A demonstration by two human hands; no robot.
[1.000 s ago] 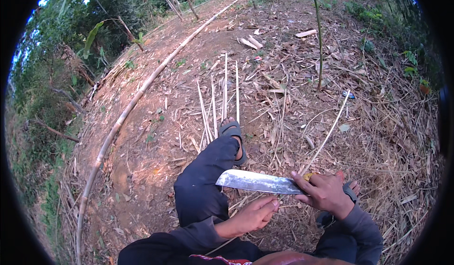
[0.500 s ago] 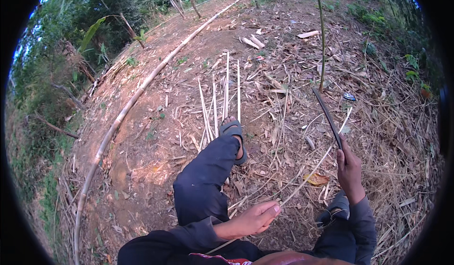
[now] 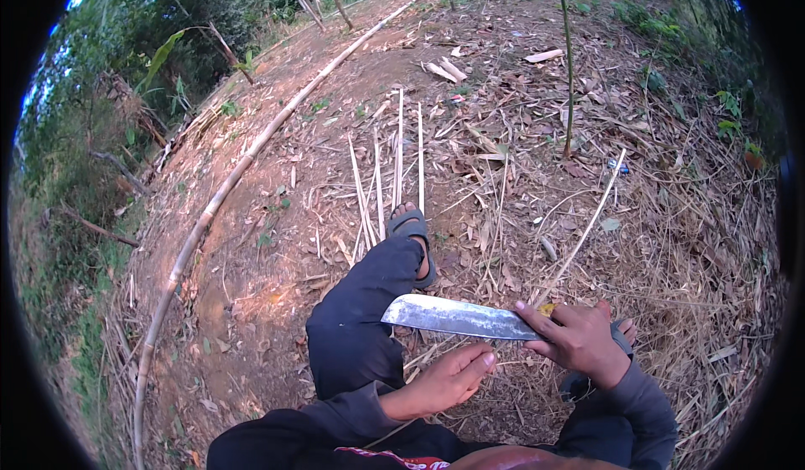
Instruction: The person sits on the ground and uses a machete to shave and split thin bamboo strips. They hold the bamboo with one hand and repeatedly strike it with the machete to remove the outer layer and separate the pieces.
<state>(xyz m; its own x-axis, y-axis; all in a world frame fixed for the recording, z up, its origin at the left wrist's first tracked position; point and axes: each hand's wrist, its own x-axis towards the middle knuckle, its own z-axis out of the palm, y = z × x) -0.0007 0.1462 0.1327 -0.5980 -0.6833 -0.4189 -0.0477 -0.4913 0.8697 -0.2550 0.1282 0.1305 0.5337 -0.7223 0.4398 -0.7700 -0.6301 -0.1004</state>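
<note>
My right hand (image 3: 579,340) grips the handle of a large knife (image 3: 453,316), whose broad worn blade points left and lies level above my lap. A thin pale bamboo strip (image 3: 587,227) runs from the far right ground down under the blade toward my left hand (image 3: 444,382). That hand sits just below the blade with its fingers closed around the strip's near end. I am seated on the ground, my left leg (image 3: 360,319) in dark trousers stretched forward.
Several split bamboo strips (image 3: 398,160) lie beyond my sandalled foot (image 3: 411,227). A long bamboo pole (image 3: 243,168) crosses the bare dirt on the left. A thin upright stem (image 3: 566,59) stands ahead on the right. Dry leaves and cut pieces litter the ground.
Half a second ago my right hand had swung the knife up with the blade pointing away. It has come back down level over the strip. My left hand stayed in place.
</note>
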